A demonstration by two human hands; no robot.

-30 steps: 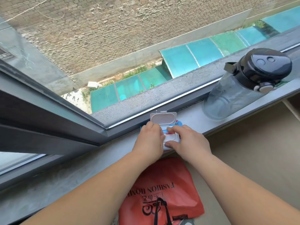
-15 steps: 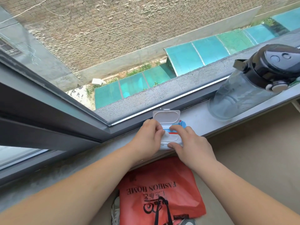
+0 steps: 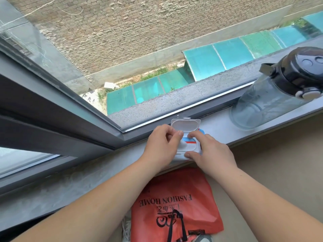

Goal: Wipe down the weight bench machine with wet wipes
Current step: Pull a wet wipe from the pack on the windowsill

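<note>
Grey windowsill [image 3: 218, 131] bears wipes pack [image 3: 191, 146]; bottle [image 3: 265, 102] nearby.

The words "FASHION HOME" are printed in black on the red bag [image 3: 174, 187]. They are seen upside down. More black signs are printed just below them, but they are too blurred to be read.

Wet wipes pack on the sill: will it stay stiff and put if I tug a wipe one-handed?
The wet wipes pack looks like a film pouch with only its open flip lid rigid, so it will probably sag. It seems light, so a tug may drag it; left hand and right hand both hold it.
</note>
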